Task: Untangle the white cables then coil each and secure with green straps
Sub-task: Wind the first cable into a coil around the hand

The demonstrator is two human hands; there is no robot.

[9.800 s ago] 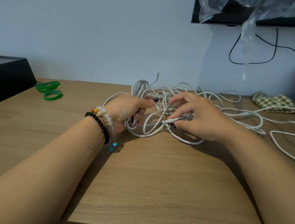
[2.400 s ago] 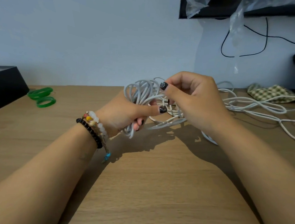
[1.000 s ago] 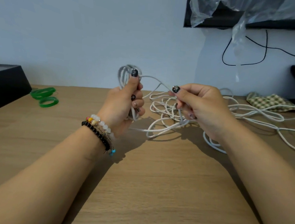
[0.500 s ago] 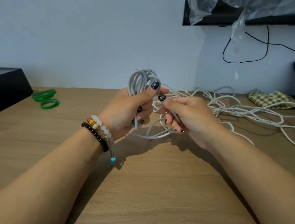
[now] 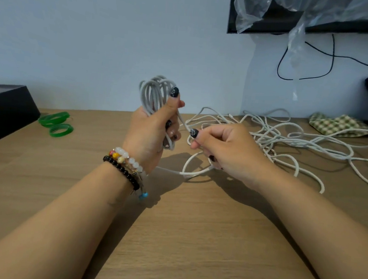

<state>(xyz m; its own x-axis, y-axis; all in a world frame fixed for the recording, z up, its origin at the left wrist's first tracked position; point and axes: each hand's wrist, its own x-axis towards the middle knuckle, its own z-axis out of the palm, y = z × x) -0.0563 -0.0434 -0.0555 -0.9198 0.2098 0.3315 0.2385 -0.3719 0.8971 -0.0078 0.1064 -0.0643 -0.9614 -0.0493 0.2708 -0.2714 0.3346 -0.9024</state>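
Head – white cables (image 5: 273, 137) half coiled, half tangled

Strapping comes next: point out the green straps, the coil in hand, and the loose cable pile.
green straps (image 5: 57, 123): head view, nearer ring's band.
coil (image 5: 152, 91): head view, upper loops.
loose cable pile (image 5: 273, 136): head view, tangled middle.

On the table (image 5: 171, 237), straps (image 5: 56, 123) lie far left, tangled cables (image 5: 288, 141) right, cloth (image 5: 338, 125) behind them.

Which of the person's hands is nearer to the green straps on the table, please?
Left. The left hand, gripping the cable coil, is right of the green straps; the right hand is farther right.
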